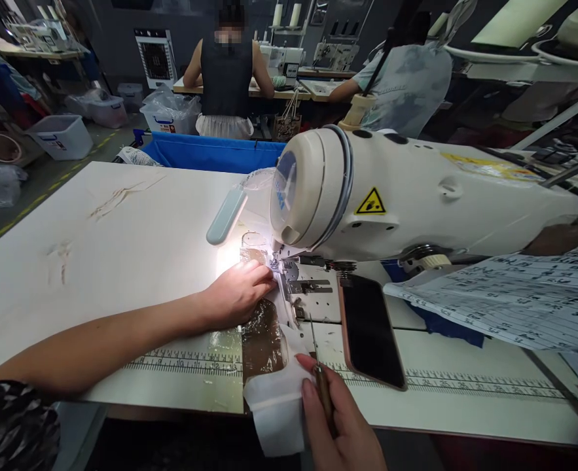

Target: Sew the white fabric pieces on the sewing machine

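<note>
My left hand [237, 292] lies beside the presser foot of a white sewing machine [328, 190]. Its fingers are curled and pressed together on the upper end of a white fabric piece [279, 399]; the fingertips partly hide the cloth. Between thumb and fingers, my right hand [340, 418] grips an awl [324, 392] with a wooden handle, its thin metal point directed up toward the machine bed. The lower part of the same fabric is pinched at the right fingertips and hangs over the table's front edge. Light from the machine falls on the left fingers.
A phone [371, 330] lies right of the needle plate, near handwritten paper sheets [509, 294]. A pale blue handheld device [226, 216] rests left of the machine head. A printed ruler [185, 362] runs along the table's front. Two people sit at machines beyond a blue cloth bin [215, 152].
</note>
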Tool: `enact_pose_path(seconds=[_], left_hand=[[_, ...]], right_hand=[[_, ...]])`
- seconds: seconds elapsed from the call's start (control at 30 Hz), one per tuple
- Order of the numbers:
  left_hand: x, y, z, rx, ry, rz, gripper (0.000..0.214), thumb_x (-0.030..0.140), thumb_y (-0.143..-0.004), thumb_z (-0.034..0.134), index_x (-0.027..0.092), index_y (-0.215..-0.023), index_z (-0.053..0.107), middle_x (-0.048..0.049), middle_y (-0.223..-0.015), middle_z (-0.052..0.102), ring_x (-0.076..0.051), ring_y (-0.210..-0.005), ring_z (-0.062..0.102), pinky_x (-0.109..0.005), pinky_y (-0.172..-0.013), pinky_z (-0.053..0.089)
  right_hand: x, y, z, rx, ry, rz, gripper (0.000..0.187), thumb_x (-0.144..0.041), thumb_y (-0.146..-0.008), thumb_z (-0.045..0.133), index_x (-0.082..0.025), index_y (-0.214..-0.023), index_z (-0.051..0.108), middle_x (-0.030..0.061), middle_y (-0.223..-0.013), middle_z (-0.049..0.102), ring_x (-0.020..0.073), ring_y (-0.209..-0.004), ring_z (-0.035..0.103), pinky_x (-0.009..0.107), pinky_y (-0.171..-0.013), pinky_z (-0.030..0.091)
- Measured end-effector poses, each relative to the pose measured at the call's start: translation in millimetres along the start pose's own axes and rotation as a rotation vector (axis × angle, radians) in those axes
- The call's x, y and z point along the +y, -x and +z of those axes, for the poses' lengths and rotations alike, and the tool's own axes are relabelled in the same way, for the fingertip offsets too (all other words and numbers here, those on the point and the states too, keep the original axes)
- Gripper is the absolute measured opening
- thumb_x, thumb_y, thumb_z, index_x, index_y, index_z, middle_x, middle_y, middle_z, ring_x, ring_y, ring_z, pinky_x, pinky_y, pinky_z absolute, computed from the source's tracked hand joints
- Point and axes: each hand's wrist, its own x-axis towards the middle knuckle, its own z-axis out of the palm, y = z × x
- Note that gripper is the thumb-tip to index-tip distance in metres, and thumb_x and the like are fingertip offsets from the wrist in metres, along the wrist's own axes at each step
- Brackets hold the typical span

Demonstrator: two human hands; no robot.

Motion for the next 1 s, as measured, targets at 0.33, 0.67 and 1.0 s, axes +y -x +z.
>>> enact_pose_path(seconds=[0.33, 0.67, 1.0], left_hand=[[1, 2, -6.6, 0.003, 0.030, -0.003, 0.029, 0.009, -0.093, 0.038, 0.012, -0.106, 0.064, -0.0121, -0.099, 0.064, -0.022, -0.087, 0.056, -0.036, -0.072, 0.052], [-1, 0, -3.2, 0.000, -0.047, -0.013, 0.029, 0.012, -0.096, 0.038, 0.010, -0.108, 0.065, -0.0135, -0.107, 0.065, -0.023, -0.092, 0.058, -0.037, -0.076, 0.053], [3, 1, -6.9, -0.031, 0.010, -0.005, 0.029, 0.011, -0.092, 0.042, 0.012, -0.110, 0.064, -0.0130, -0.105, 0.065, -0.023, -0.093, 0.057, -0.038, -0.078, 0.054]], right_hand=[[-1, -17, 8, -0.004, 0.000, -0.063, 0.038, -0.053, -0.093, 0.049, -0.029, -0.115, 0.068, 0.0027, -0.122, 0.074, 0.0248, -0.111, 0.068, 0.036, -0.096, 0.054], [7, -40, 12, -0.078, 0.020, -0.164, 0.043, -0.051, -0.096, 0.046, -0.024, -0.121, 0.067, 0.0082, -0.120, 0.075, 0.0241, -0.100, 0.073, 0.036, -0.090, 0.058], [-11, -42, 16, -0.036, -0.015, -0.102, 0.042, -0.054, -0.093, 0.049, -0.025, -0.116, 0.069, 0.0074, -0.117, 0.076, 0.0253, -0.100, 0.072, 0.038, -0.093, 0.056]])
